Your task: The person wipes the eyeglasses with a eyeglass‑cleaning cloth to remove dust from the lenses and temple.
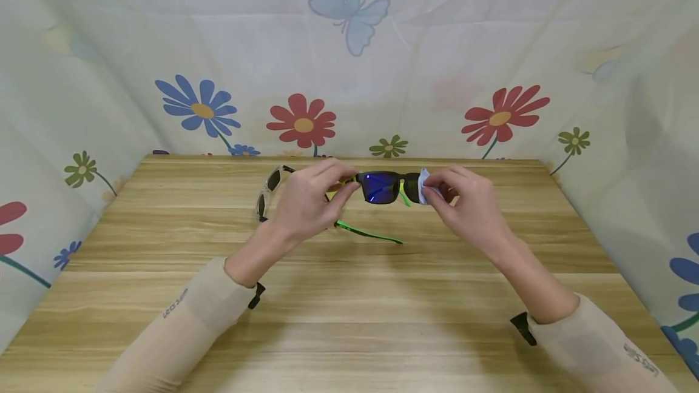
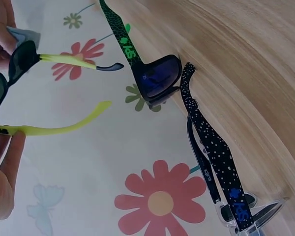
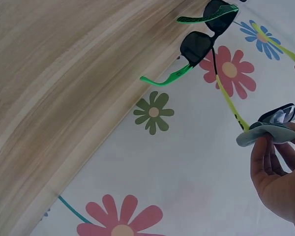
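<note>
Above the table, my left hand [image 1: 308, 199] pinches a pair of black-framed sunglasses [image 1: 380, 188] by the hinge end of one temple. The lenses look blue in the head view, and the temples are yellow, one with a dark tip in the left wrist view. My right hand [image 1: 469, 202] holds a light blue-grey cloth [image 3: 268, 133] between thumb and fingers, folded over the outer part of the other lens. That part of the lens is hidden under the cloth.
Sunglasses with green-patterned temples [image 2: 160, 78] lie on the wooden table [image 1: 349, 320] behind my left hand. Left of them are clear-framed sunglasses [image 1: 261, 205] with speckled black temples [image 2: 214, 147]. A flower-printed curtain [image 1: 415, 65] stands along the table's back and sides.
</note>
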`<action>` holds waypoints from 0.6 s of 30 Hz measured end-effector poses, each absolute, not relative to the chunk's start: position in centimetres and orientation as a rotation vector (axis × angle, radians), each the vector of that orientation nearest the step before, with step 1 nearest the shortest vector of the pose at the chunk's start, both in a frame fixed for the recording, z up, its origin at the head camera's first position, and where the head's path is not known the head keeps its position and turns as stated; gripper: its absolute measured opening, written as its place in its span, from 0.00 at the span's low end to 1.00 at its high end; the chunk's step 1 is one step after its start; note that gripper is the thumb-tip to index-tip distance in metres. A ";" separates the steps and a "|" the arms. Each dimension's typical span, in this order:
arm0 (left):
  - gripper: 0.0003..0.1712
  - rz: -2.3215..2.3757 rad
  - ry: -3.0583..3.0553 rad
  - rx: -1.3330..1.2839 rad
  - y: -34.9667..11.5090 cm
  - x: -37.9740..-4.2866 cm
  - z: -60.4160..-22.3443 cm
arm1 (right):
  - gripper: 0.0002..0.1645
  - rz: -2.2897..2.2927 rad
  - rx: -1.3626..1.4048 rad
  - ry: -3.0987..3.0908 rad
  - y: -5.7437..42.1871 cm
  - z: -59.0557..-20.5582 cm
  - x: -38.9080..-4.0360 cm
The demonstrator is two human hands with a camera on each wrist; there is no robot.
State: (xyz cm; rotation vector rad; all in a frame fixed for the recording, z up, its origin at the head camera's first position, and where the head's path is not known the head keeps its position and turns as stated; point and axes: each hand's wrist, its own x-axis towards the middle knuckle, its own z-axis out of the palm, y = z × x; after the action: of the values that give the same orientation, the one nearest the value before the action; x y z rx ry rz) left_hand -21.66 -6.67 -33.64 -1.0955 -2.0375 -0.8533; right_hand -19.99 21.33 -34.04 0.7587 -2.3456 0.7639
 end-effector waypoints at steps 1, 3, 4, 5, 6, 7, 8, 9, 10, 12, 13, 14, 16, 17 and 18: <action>0.07 -0.850 -2.041 -1.094 -6.7 -21.7 -33.7 | 0.06 0.757 0.751 -2.358 21.5 -34.1 -20.1; 0.08 -0.839 -2.051 -1.086 -6.9 -21.8 -33.7 | 0.07 0.739 0.731 -2.389 21.8 -34.1 -20.2; 0.08 -0.838 -2.056 -1.084 -6.9 -21.8 -33.7 | 0.07 0.734 0.717 -2.404 21.9 -34.2 -20.3; 0.08 -0.838 -2.059 -1.082 -7.0 -21.8 -33.7 | 0.07 0.731 0.703 -2.413 22.1 -34.2 -20.4; 0.08 -0.838 -2.064 -1.077 -7.1 -21.9 -33.8 | 0.07 0.728 0.690 -2.420 22.3 -34.2 -20.5; 0.08 -0.839 -2.068 -1.075 -7.2 -21.9 -33.8 | 0.07 0.729 0.679 -2.424 22.4 -34.2 -20.5; 0.09 -0.842 -2.069 -1.076 -7.3 -22.0 -33.8 | 0.07 0.741 0.668 -2.422 22.6 -34.2 -20.6; 0.08 -0.842 -2.071 -1.077 -7.3 -22.0 -33.8 | 0.07 0.755 0.660 -2.417 22.7 -34.2 -20.7; 0.08 -0.842 -2.072 -1.081 -7.4 -22.0 -33.8 | 0.07 0.770 0.654 -2.410 22.8 -34.1 -20.7; 0.08 -0.834 -2.074 -1.087 -7.4 -22.1 -33.8 | 0.07 0.797 0.651 -2.396 23.0 -33.9 -20.7; 0.08 -0.825 -2.072 -1.090 -7.4 -22.1 -33.8 | 0.07 0.821 0.653 -2.393 22.9 -33.8 -20.7; 0.08 -0.814 -2.069 -1.096 -7.4 -22.1 -33.8 | 0.07 0.849 0.657 -2.393 22.9 -33.6 -20.6; 0.08 -0.788 -2.062 -1.111 -7.4 -22.1 -33.8 | 0.08 0.899 0.672 -2.404 22.7 -33.3 -20.5; 0.09 -0.772 -2.056 -1.124 -7.4 -22.1 -33.8 | 0.08 0.925 0.683 -2.414 22.6 -33.1 -20.4; 0.09 -0.758 -2.050 -1.137 -7.3 -22.2 -33.8 | 0.09 0.951 0.699 -2.426 22.4 -32.9 -20.3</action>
State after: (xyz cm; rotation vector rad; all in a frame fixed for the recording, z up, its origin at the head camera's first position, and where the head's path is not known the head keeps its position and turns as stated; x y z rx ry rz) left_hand -22.16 -7.33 -33.81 -1.1375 -2.0497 -0.7580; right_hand -20.31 22.43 -32.95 0.6991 -2.4260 0.9510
